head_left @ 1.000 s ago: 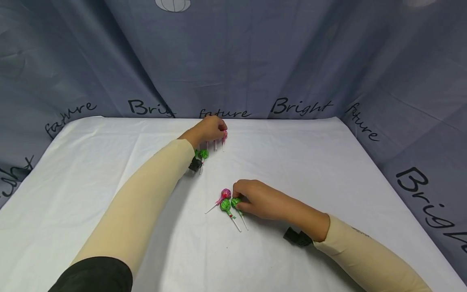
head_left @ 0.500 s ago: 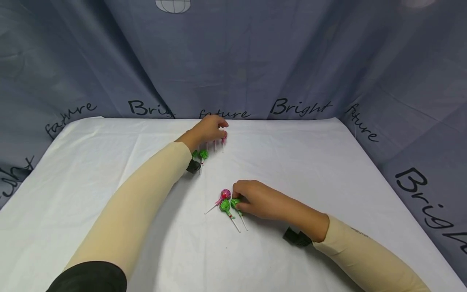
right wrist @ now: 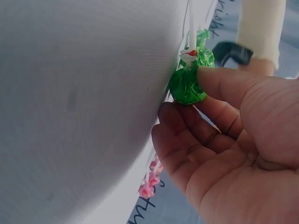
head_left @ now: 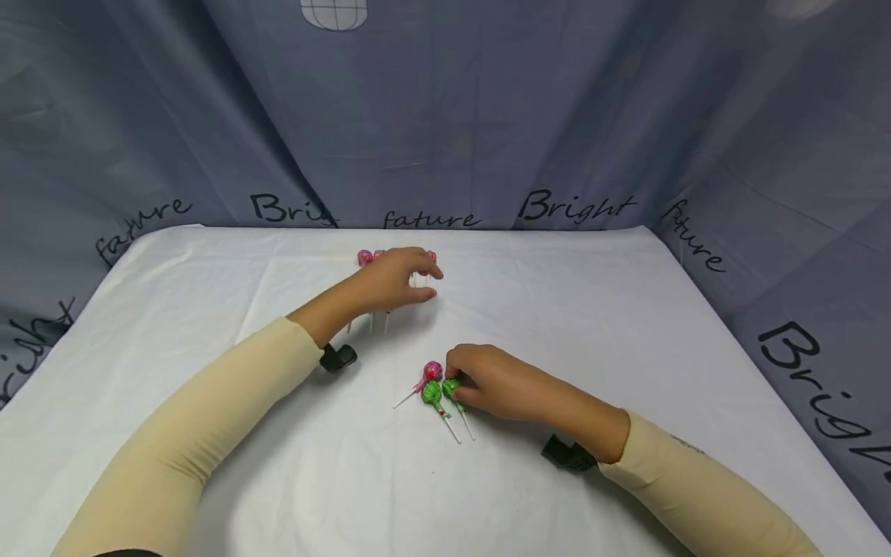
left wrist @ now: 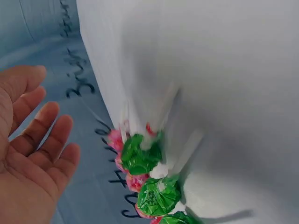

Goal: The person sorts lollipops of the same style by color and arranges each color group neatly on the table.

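My left hand [head_left: 393, 282] hovers with fingers spread and holds nothing. Behind and beneath it lies a row of pink lollipops [head_left: 365, 257], partly covered by the hand. In the left wrist view, several green lollipops [left wrist: 159, 196] lie in front of the pink lollipops [left wrist: 137, 182], away from the fingers. Nearer the middle of the table, my right hand [head_left: 497, 383] pinches the wrapped head of a green lollipop [right wrist: 187, 86] between thumb and fingers. Beside it lie another green lollipop [head_left: 431, 392] and one pink lollipop [head_left: 433, 371], sticks toward me.
A white cloth covers the table [head_left: 557, 294]. Behind and at the sides hangs a grey-blue curtain [head_left: 445, 116] with black lettering. Each wrist wears a black camera mount [head_left: 338, 357] that sits close to the cloth.
My left hand has let go of the pink lollipop at the row's right end and drawn back toward me, fingers spreading. The right hand keeps its place.
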{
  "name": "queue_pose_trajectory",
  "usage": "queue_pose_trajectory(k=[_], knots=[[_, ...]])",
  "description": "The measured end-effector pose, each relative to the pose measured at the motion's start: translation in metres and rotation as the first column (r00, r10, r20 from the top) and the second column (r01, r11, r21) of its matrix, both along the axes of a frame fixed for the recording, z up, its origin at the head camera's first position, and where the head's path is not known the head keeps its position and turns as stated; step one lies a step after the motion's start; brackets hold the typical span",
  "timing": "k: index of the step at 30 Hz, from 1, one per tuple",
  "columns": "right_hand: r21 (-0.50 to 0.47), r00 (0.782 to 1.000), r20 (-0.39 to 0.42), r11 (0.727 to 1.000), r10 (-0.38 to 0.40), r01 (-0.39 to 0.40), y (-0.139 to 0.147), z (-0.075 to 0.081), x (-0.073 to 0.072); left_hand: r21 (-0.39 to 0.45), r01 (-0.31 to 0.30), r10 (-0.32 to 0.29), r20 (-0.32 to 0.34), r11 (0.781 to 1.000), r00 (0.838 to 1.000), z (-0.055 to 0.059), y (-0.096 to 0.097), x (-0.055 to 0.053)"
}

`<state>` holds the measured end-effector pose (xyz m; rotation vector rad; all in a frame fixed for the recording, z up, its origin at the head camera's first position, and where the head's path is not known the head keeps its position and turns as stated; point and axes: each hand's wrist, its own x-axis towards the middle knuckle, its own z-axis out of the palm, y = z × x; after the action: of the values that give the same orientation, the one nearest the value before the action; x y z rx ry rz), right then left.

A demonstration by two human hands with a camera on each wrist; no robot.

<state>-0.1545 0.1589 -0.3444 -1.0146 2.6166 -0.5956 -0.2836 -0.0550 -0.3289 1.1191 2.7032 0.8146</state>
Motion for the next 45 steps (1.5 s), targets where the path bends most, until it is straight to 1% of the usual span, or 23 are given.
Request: queue_pose_trajectory(k=[2, 5, 9, 12, 16, 21, 24, 26, 29, 31, 37, 41, 45], knots=[[0.0, 1.0, 0.002, 1.0, -0.001, 0.001, 0.0, 0.001, 0.0, -0.001, 0.025, -0.025, 0.001, 1.0, 1.0, -0.001, -0.004, 0.014], [0.005, 1.0, -0.001, 1.0, 0.0, 0.0, -0.001, 0.001, 0.0, 0.007, 0.059, -0.059, 0.023, 0.998, 0.998, -0.002, -0.009, 0.035], [0.008, 1.0, -0.005, 1.0, 0.001, -0.001, -0.001, 0.001, 0.0, -0.001, 0.091, -0.091, 0.085, 0.996, 0.992, -0.007, -0.015, 0.06], [0.004, 1.0, -0.006, 1.0, 0.002, -0.002, -0.002, 0.001, 0.0, -0.014, 0.099, -0.096, 0.131, 0.995, 0.987, -0.012, -0.017, 0.074], [-0.009, 1.0, -0.013, 1.0, 0.011, -0.011, -0.002, 0.0, -0.001, -0.003, 0.108, -0.106, 0.17, 0.994, 0.98, -0.017, -0.016, 0.085], [-0.024, 1.0, -0.018, 1.0, 0.014, -0.015, -0.001, -0.001, 0.0, 0.023, 0.093, -0.096, 0.193, 0.995, 0.976, -0.021, -0.015, 0.091], [-0.024, 1.0, -0.015, 1.0, 0.011, -0.011, -0.001, 0.0, 0.0, 0.043, 0.099, -0.106, 0.215, 0.994, 0.971, -0.023, -0.015, 0.091], [-0.024, 1.0, -0.013, 1.0, 0.012, -0.013, 0.0, 0.0, 0.0, 0.054, 0.113, -0.122, 0.229, 0.992, 0.966, -0.024, -0.016, 0.09], [-0.028, 1.0, -0.013, 0.999, 0.015, -0.015, 0.0, 0.0, 0.0, 0.059, 0.126, -0.137, 0.24, 0.99, 0.961, -0.025, -0.015, 0.089], [-0.031, 1.0, -0.017, 0.999, 0.02, -0.02, 0.0, 0.0, 0.0, 0.06, 0.134, -0.144, 0.237, 0.989, 0.961, -0.025, -0.015, 0.088], [-0.036, 1.0, -0.019, 0.999, 0.011, -0.012, 0.0, 0.0, -0.001, 0.065, 0.117, -0.13, 0.253, 0.991, 0.959, -0.026, -0.014, 0.089], [-0.084, 0.999, -0.017, 0.996, -0.039, 0.038, 0.0, 0.004, -0.006, 0.065, 0.11, -0.123, 0.256, 0.992, 0.959, -0.027, -0.014, 0.09], [-0.12, 0.994, -0.019, 0.987, -0.107, 0.104, 0.001, 0.017, -0.018, 0.068, 0.111, -0.124, 0.251, 0.992, 0.96, -0.025, -0.013, 0.092]])
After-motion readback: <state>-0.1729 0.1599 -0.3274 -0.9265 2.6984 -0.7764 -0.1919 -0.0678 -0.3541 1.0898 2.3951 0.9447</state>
